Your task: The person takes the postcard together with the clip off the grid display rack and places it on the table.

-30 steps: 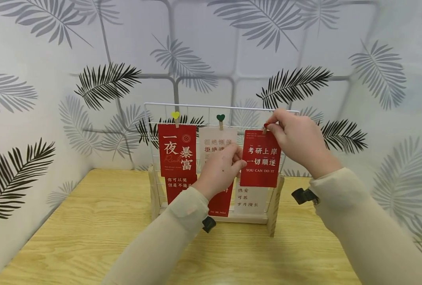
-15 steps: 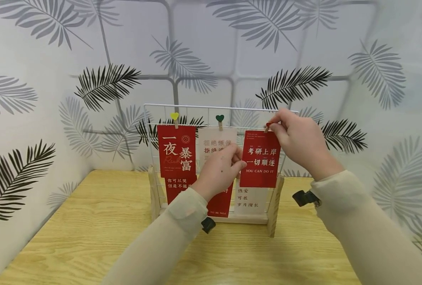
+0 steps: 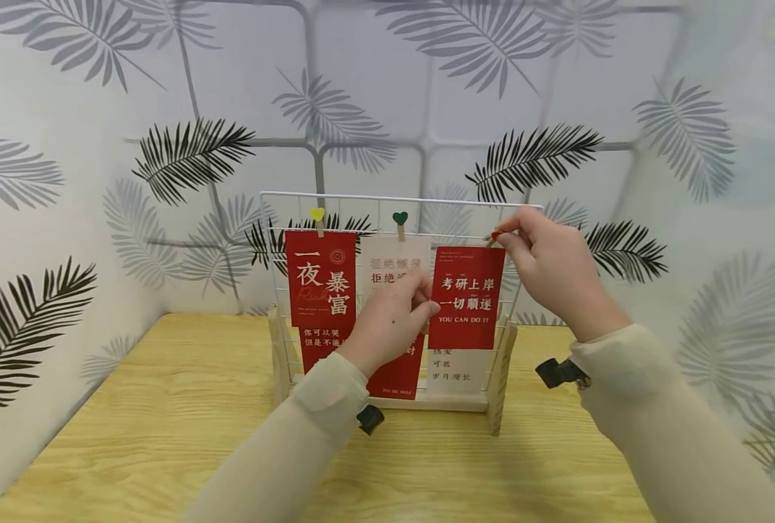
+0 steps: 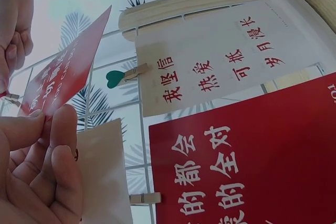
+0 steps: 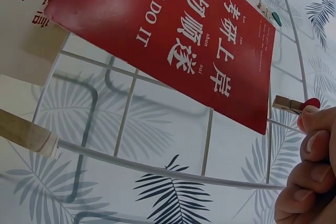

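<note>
My left hand [image 3: 390, 319] pinches the left edge of a red card [image 3: 462, 338] with white lettering, between thumb and fingers. The card tilts out from the white wire grid rack [image 3: 348, 197]. My right hand [image 3: 553, 270] pinches a small wooden clothespin [image 5: 287, 104] with a red heart, by the heart end. In the right wrist view, the clothespin is apart from the card, beside its top edge and close to a grid wire. Behind the left hand hangs a pale card [image 3: 377, 250], partly hidden, under a clothespin with a green heart [image 3: 400, 217].
A red card [image 3: 322, 312] hangs at the rack's left under a yellow heart clothespin [image 3: 317, 215]. Lower on the grid are another red card [image 4: 262, 150] and a pale card [image 4: 210, 40]. The rack's wooden feet [image 3: 501, 392] stand on a wood-grain table [image 3: 132, 421] before a leaf-patterned wall.
The clothespin in my right hand has tilted and come off the red card's top. My left hand has drawn the card slightly left and down. The view has shifted a little.
</note>
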A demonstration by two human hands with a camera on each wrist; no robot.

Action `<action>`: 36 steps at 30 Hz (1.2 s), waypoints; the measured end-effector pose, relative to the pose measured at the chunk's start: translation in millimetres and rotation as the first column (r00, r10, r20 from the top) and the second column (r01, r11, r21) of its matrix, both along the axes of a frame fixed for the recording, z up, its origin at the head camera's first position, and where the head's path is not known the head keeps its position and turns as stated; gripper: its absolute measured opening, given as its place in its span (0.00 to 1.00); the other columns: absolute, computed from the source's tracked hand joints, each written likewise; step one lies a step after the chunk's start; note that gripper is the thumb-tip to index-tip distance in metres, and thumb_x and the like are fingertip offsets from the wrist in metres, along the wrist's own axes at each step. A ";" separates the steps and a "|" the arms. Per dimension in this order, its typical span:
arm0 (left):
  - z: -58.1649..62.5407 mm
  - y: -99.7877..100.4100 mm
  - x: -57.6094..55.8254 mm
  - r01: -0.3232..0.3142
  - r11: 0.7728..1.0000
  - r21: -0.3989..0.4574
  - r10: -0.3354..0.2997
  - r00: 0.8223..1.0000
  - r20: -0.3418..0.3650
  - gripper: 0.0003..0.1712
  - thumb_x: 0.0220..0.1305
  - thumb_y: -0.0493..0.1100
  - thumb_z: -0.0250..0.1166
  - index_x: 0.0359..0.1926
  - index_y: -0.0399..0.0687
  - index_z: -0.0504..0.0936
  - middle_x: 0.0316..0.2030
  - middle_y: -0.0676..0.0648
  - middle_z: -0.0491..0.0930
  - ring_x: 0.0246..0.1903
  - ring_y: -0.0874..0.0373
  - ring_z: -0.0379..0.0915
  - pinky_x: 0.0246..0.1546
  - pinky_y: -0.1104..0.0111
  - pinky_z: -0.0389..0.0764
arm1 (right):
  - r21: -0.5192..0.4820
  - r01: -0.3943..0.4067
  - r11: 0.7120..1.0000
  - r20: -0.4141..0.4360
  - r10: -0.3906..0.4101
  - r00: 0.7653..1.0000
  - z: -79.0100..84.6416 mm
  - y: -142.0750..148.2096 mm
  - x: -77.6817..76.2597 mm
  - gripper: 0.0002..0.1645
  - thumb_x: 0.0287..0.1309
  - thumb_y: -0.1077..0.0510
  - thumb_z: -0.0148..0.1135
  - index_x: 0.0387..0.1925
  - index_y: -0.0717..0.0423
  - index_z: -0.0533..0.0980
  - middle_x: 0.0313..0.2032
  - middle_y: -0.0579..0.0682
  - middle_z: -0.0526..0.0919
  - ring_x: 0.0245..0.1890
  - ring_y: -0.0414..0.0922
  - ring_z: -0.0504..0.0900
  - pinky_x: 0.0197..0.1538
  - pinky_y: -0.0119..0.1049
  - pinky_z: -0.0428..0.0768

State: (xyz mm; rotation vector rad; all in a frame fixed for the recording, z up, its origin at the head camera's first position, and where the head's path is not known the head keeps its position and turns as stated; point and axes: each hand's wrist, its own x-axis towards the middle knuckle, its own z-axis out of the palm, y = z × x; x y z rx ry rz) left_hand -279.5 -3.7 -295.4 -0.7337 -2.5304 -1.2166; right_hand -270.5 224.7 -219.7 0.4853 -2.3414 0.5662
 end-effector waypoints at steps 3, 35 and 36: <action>-1.8 -1.5 0.7 0.012 1.000 0.007 -0.012 1.000 0.008 0.07 0.71 0.43 0.66 0.40 0.54 0.74 0.26 0.55 0.78 0.26 0.60 0.77 0.30 0.66 0.79 | -0.010 0.002 1.000 -0.004 -0.002 1.000 -2.9 2.0 1.8 0.07 0.74 0.54 0.57 0.46 0.51 0.79 0.29 0.49 0.81 0.21 0.46 0.68 0.27 0.42 0.66; -23.5 -15.3 13.5 0.061 0.996 0.061 -0.067 0.993 0.098 0.06 0.71 0.43 0.66 0.43 0.54 0.76 0.32 0.56 0.80 0.28 0.58 0.82 0.40 0.62 0.79 | -0.108 -0.030 0.994 0.044 0.035 0.998 -32.5 13.2 20.6 0.10 0.72 0.51 0.59 0.47 0.48 0.81 0.21 0.45 0.73 0.15 0.45 0.67 0.21 0.37 0.65; -24.3 -16.4 13.8 0.061 0.996 0.068 -0.068 0.992 0.109 0.06 0.71 0.43 0.66 0.43 0.54 0.76 0.32 0.56 0.80 0.28 0.57 0.83 0.41 0.61 0.79 | -0.114 -0.032 0.993 0.054 0.038 0.998 -34.2 13.0 20.5 0.10 0.72 0.51 0.59 0.47 0.48 0.81 0.21 0.46 0.73 0.16 0.45 0.67 0.21 0.37 0.65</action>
